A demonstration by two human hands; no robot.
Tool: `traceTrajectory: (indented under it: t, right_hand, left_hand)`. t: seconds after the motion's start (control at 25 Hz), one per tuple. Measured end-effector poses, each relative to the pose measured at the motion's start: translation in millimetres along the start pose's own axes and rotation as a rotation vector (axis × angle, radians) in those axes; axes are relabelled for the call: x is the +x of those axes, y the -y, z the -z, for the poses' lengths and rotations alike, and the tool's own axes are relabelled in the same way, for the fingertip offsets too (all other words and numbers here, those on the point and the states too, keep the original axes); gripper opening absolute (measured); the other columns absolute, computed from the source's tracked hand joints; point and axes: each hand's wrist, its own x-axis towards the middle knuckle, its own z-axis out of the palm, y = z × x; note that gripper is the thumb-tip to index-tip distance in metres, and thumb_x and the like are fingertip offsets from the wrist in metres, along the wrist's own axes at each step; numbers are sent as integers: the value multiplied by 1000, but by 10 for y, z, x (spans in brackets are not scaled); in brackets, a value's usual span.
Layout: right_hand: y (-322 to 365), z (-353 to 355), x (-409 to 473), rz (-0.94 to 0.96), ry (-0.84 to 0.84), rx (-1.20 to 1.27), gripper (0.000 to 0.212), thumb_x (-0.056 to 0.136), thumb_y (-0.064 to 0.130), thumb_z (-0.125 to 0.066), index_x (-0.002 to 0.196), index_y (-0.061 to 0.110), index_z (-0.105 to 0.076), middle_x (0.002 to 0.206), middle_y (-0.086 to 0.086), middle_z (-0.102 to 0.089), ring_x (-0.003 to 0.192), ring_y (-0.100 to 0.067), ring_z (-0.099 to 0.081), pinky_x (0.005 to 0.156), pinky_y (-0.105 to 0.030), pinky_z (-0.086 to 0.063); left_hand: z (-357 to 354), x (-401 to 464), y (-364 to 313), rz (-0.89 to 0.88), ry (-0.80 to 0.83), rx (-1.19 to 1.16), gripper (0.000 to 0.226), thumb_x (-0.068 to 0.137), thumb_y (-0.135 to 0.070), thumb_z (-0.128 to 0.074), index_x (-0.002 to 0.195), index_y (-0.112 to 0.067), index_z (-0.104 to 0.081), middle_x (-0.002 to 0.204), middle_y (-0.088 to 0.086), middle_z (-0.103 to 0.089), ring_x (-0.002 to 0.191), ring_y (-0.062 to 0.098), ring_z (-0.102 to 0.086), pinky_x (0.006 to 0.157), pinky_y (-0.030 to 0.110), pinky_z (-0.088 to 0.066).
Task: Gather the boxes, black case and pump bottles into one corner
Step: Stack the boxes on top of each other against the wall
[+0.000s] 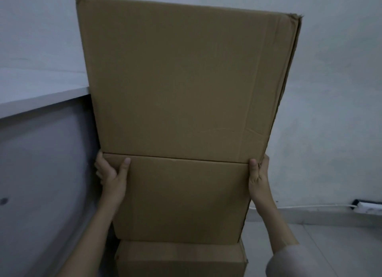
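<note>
I am holding the big cardboard box (186, 86) up in front of me, its tall flap raised against the white wall (334, 90), with the white counter (41, 94) edge just beside it on my left. It sits above a smaller box (179, 260) on the floor (330, 241), possibly resting on it, though the seam is too dark to tell. My left hand (112, 177) grips its left edge, thumb across the front; my right hand (258, 177) grips the right edge likewise. I judge this the stacking step: next I should lower it squarely and let go. A power strip (368, 207) lies by the wall.
</note>
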Motion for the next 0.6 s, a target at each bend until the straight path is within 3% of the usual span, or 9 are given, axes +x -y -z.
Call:
traceTrajectory:
  t: [0.08, 0.16, 0.24, 0.32, 0.36, 0.44, 0.52, 0.6]
  right_hand:
    - [-77, -11, -39, 11, -12, 13, 70, 84, 62, -34, 138, 21, -18, 133, 4, -39, 123, -8, -42, 97, -17, -36]
    - [-338, -49, -219, -29, -32, -70, 76, 84, 57, -44, 142, 18, -14, 143, -5, -30, 130, -18, -34, 107, -31, -31]
    - [-803, -84, -602, -154, -14, -190, 80, 83, 41, -59, 143, 13, -14, 145, -11, -29, 133, -24, -32, 109, -37, -29]
    - [-1313, -110, -1123, -300, 65, -297, 98, 71, 51, -68, 143, 14, -14, 145, -14, -33, 133, -31, -36, 109, -43, -32]
    - [-1505, -95, -1333, -316, 110, -361, 104, 66, 53, -72, 144, 14, -14, 144, -15, -36, 132, -33, -38, 108, -44, -34]
    - [-1719, -27, -1548, -300, 157, -429, 104, 64, 38, -79, 143, 8, -19, 142, -16, -39, 131, -33, -39, 106, -40, -33]
    - [-1858, 53, -1510, -268, 198, -455, 116, 54, 47, -78, 143, 2, -18, 146, -14, -30, 136, -29, -28, 110, -35, -24]
    - [-1926, 154, -1455, -214, 299, -453, 118, 53, 45, -74, 144, 4, -11, 147, -1, -17, 141, -20, -13, 113, -28, -14]
  left_hand:
    - [34, -216, 147, 64, 62, 39, 109, 61, -55, -55, 148, -17, -1, 154, 14, -15, 141, 28, -17, 115, 39, -12]
    - [90, -551, 500, 160, 131, 102, 121, 53, -63, -52, 147, -16, 9, 157, 14, -10, 144, 30, -15, 116, 38, -11]
    - [168, -900, 948, 251, 208, 203, 122, 51, -67, -46, 146, -14, 10, 157, 16, -10, 144, 31, -16, 117, 39, -13]
    - [237, -1209, 1324, 328, 287, 281, 112, 62, -55, -57, 145, -15, 8, 157, 16, -12, 145, 31, -15, 117, 39, -14]
    - [257, -1326, 1468, 338, 305, 286, 110, 68, -44, -68, 144, -16, 7, 157, 16, -12, 145, 30, -15, 117, 36, -13]
    - [271, -1474, 1647, 313, 303, 247, 115, 67, -26, -80, 144, -15, 5, 157, 10, -9, 145, 25, -12, 114, 28, -11]
    - [255, -1521, 1725, 323, 258, 201, 122, 60, -35, -83, 147, -16, 2, 156, -1, -5, 144, 15, -7, 111, 25, -9]
    - [237, -1495, 1744, 342, 246, 175, 119, 66, -20, -80, 147, -21, 6, 157, -5, 2, 144, 10, -4, 112, 27, -9]
